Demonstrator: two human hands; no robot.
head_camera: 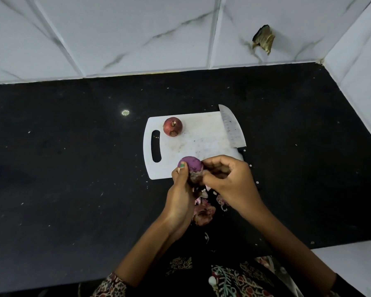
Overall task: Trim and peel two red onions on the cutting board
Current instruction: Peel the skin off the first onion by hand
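Two red onions are in view, along with one cutting board, one knife and one loose heap of peelings. The peeled onion [192,164] shows smooth purple flesh on its upper side, while papery brownish skin clings to its lower end. It is held above the near edge of the white cutting board [201,138], between both hands.

The left hand [180,194] cups the peeled onion from below and from the left, fingers curled round it, with the thumb pressed on its upper left face. The right hand [227,179] comes in from the right with its fingers bent inward and closed together at the onion's skin-covered lower end; they seem to pinch the loose skin there, though the exact contact is hidden by the knuckles.

Directly beneath the two hands, on the black countertop [73,168], lies the heap of peelings [204,209], pinkish and brown. Beyond the hands and a little to the left, the unpeeled onion [172,126] sits on the far part of the board, still in its reddish-brown skin, beside the board's handle slot. Beyond the right hand, the knife [230,128] lies along the board's right edge, its tip pointing away and its dark handle nearest the right hand's knuckles. White marbled wall tiles [137,35] rise behind the counter.
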